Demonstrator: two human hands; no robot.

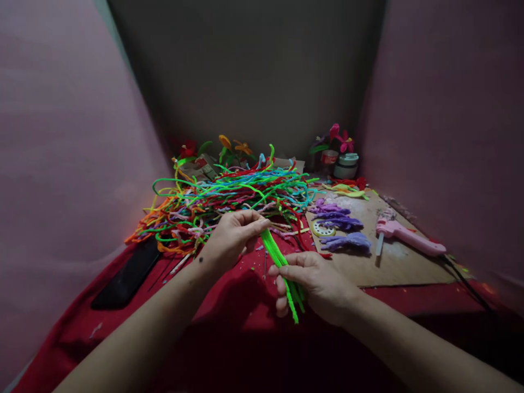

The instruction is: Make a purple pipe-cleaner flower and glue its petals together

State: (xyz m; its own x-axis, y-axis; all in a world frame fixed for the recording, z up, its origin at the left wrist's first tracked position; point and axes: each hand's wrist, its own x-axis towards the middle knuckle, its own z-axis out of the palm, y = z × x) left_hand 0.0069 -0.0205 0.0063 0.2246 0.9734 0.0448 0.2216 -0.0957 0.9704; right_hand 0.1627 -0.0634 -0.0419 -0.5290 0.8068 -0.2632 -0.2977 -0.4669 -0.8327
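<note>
A: Here, in the head view, your left hand (234, 236) is curled nearly closed. Its fingertips pinch the upper end of a bundle of bright green pipe cleaners (273, 250).

B: Yes, and your right hand (318, 285) wraps the lower part of that bundle, with the fingers folded around it and the ends poking out below. The bundle slants between your two hands, above the red cloth (229, 333).

A: Behind your left hand lies a tangled pile of many-coloured pipe cleaners (229, 197). A flat black slab (127, 277) rests at its left.

B: To your right, a wooden board (395, 265) carries purple fuzzy pieces (341, 232) and a pink glue gun (411, 236).
</note>
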